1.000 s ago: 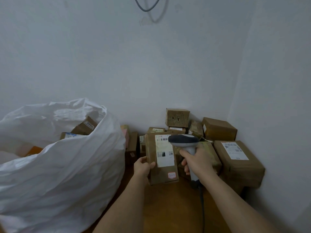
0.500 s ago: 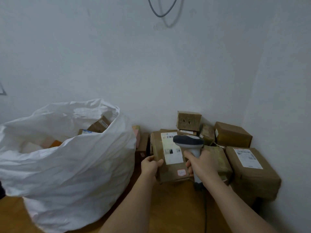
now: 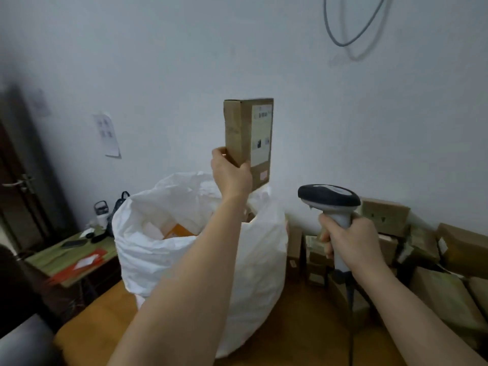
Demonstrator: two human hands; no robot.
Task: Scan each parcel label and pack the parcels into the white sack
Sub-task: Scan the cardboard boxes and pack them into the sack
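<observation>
Overhead, the left hand (image 3: 232, 175) gripped the tall brown cardboard parcel (image 3: 248, 141) by its lower corner above the white woven sack (image 3: 169, 260); it looked light and stiff. The right hand (image 3: 351, 241) clutched the grey handheld scanner (image 3: 328, 200).

Matt brown cardboard on the raised parcel (image 3: 241, 133), with a smooth white paper label (image 3: 261, 136) stuck to its face. Thin, crinkled white woven-plastic look to the sack (image 3: 184, 260), slightly sheeny on the folds. Smooth plastic on the barcode scanner (image 3: 330, 204): dark matt head, pale grey handle. Same dull brown cardboard on the stacked parcels (image 3: 385, 216). Orange-brown wood floor (image 3: 290, 326), faintly glossy. Flat matt white paint on the wall (image 3: 171, 62).
</observation>
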